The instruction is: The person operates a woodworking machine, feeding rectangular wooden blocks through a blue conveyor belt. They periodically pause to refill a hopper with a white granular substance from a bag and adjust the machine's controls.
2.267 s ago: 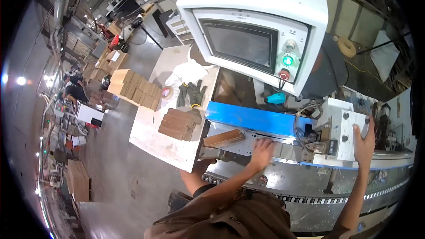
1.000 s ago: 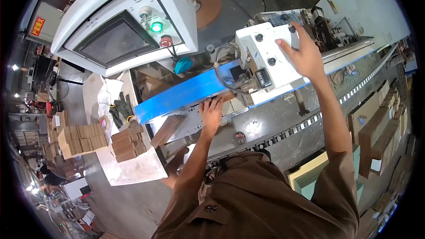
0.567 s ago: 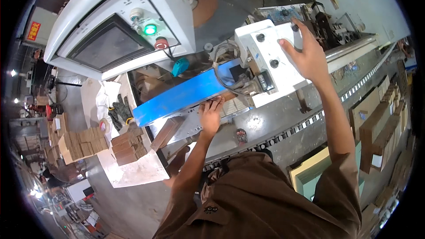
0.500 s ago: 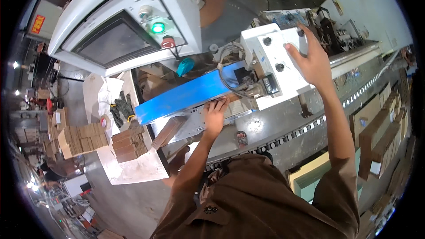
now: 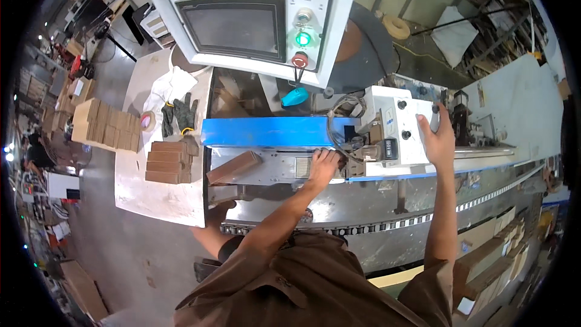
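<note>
My left hand (image 5: 324,168) rests on the metal machine bed (image 5: 275,165), fingers slightly apart and bent, their tips at the lower edge of the long blue guard (image 5: 272,132). Whatever lies under those tips is hidden. My right hand (image 5: 440,138) grips the right side of a white machine head (image 5: 399,127) with black knobs; its thumb lies on the front face and the fingers reach a knob at the far corner. A brown cardboard-like block (image 5: 235,167) lies slanted on the bed, left of my left hand.
A white control cabinet (image 5: 254,63) with a dark screen and a lit green button stands behind the guard. On the white table (image 5: 163,200) at left sit stacked brown blocks (image 5: 168,162), a dark glove (image 5: 181,115) and a tape roll (image 5: 147,121). A roller track (image 5: 387,225) runs in front.
My view has turned and levelled, so the machine appears straighter and the cabinet farther right. Both hands keep to the same parts of the machine.
</note>
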Demonstrator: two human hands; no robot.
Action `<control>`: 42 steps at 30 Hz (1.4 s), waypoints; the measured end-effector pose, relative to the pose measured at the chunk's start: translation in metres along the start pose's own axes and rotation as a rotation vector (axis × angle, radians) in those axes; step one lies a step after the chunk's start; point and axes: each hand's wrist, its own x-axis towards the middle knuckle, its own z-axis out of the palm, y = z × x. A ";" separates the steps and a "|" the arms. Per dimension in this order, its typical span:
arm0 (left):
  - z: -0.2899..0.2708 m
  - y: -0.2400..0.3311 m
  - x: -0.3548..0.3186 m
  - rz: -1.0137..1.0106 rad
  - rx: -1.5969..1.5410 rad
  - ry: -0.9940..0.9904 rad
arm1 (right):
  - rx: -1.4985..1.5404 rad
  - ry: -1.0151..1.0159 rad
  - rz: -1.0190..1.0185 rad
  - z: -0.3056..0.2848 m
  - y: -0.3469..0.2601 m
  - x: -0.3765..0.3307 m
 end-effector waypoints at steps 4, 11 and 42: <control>-0.023 -0.004 -0.014 -0.112 -0.059 0.166 | 0.082 0.080 -0.093 0.005 0.000 0.003; -0.158 -0.048 -0.075 -0.222 0.145 0.228 | 1.130 0.120 -0.259 -0.026 0.065 -0.006; -0.108 -0.057 -0.063 -0.141 0.201 0.078 | 0.720 -1.467 -2.173 -0.216 -0.229 -0.132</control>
